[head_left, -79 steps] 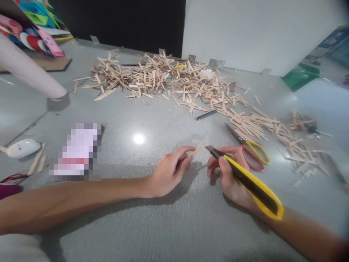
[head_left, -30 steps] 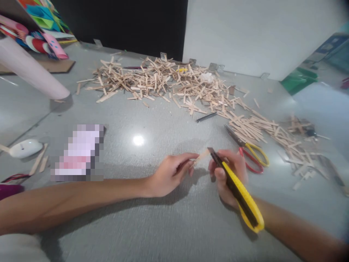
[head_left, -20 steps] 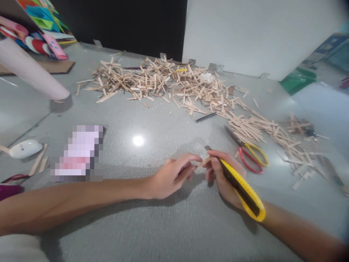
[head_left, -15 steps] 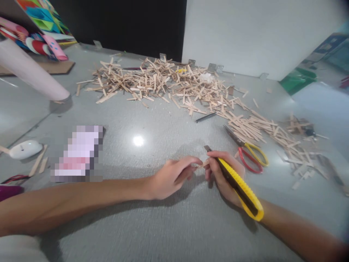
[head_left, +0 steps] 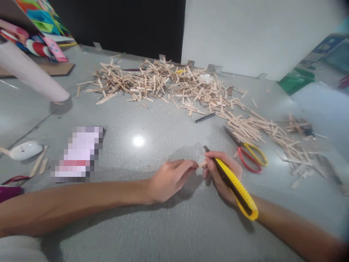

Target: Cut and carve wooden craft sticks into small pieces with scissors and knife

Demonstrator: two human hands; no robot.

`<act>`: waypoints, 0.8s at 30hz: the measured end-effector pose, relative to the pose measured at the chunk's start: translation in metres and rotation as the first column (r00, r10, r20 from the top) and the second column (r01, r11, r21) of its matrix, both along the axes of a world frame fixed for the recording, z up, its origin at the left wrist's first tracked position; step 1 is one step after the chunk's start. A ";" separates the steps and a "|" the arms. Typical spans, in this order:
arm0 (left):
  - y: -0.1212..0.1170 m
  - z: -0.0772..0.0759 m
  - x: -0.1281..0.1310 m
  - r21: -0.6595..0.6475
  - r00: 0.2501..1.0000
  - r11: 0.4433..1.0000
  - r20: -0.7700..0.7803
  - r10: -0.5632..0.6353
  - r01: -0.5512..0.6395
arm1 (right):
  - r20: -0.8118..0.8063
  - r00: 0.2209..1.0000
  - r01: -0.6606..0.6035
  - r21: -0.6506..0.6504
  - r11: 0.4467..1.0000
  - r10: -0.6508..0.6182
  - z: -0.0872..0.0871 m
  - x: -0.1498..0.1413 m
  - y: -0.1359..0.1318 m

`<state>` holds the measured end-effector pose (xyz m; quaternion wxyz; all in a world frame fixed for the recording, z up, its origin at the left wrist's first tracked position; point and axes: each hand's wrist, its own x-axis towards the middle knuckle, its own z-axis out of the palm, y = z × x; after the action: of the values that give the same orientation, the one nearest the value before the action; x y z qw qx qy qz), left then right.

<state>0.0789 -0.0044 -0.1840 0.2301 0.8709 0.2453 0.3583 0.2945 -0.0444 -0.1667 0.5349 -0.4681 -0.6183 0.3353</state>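
A yellow utility knife [head_left: 238, 187] lies in my right hand [head_left: 223, 174], its blade pointing up and away to the left. The same hand also pinches a short piece of wooden stick [head_left: 202, 164] between its fingers. My left hand [head_left: 173, 178] is closed, its thumb and fingertips pinched at the other end of that small stick; the exact contact is partly hidden by the fingers. Scissors [head_left: 244, 151] with one red and one yellow handle rest on the grey table [head_left: 131, 225], just beyond my right hand.
A heap of cut wooden sticks [head_left: 152, 82] spreads along the back and right. A dark metal-like strip [head_left: 205, 117] lies before it. On the left are a blurred-out phone-like slab [head_left: 80, 153], a white computer mouse [head_left: 26, 150] and a pale roll [head_left: 32, 72].
The fingertips of my left hand have closed together at the stick's end. My right hand, with the knife, has shifted slightly left.
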 end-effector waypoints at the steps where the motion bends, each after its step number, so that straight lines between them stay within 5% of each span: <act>1: 0.000 0.000 0.000 -0.009 1.000 1.000 -0.005 0.000 0.000 | 0.010 1.000 -0.006 0.005 1.000 0.006 -0.001 0.000 0.000; 16: -0.003 -0.008 0.000 -0.005 0.995 1.000 -0.093 0.021 -0.022 | 0.028 0.999 -0.038 0.031 0.999 0.037 -0.004 -0.001 -0.001; 24: -0.001 0.000 0.000 -0.125 0.999 0.992 0.039 -0.005 0.010 | -0.031 0.998 0.061 0.007 0.998 -0.060 -0.003 -0.001 -0.001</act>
<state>0.0789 -0.0050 -0.1837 0.2901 0.8486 0.2596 0.3581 0.2932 -0.0452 -0.1693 0.5562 -0.4792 -0.5968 0.3237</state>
